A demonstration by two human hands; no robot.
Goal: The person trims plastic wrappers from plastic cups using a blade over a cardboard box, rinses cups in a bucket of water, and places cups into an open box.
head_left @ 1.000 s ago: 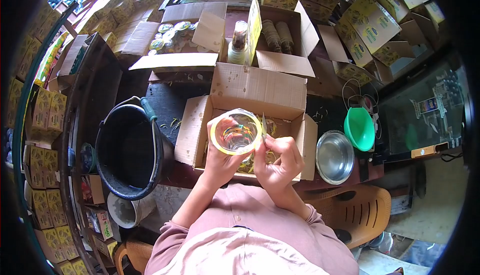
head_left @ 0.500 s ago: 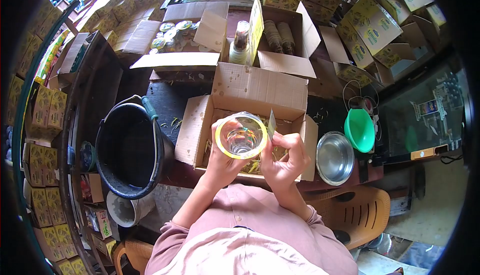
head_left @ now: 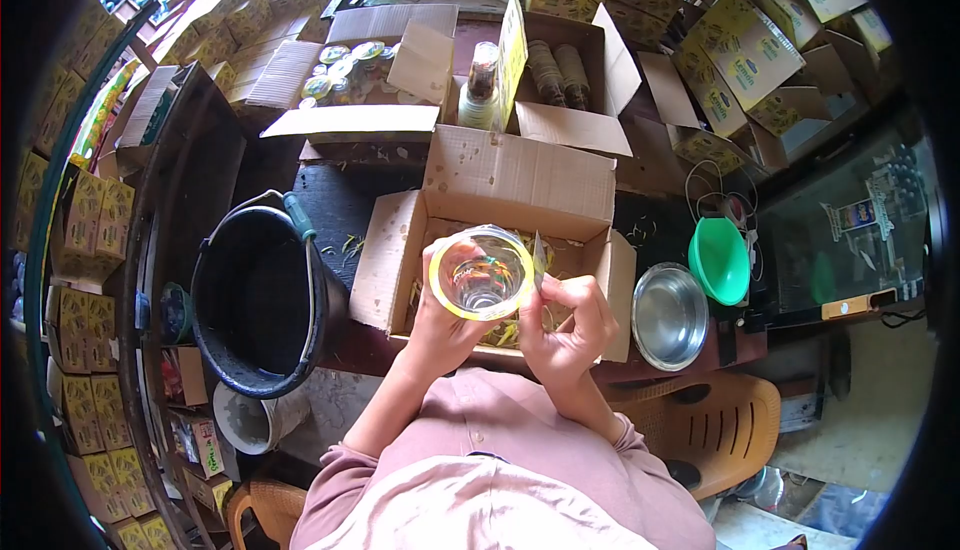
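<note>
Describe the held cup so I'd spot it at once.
Find the central open box. Over it, the left hand holds the cup. Its clear body and yellow rim set it apart from the thin flat piece in the right hand.

Grn bowl [head_left: 718,258] nr steel bowl [head_left: 669,318], blk bucket [head_left: 262,295] well apart.

The left grip [head_left: 443,322] holds a clear cup [head_left: 482,276], the right grip [head_left: 566,328] a thin piece [head_left: 539,257].
</note>
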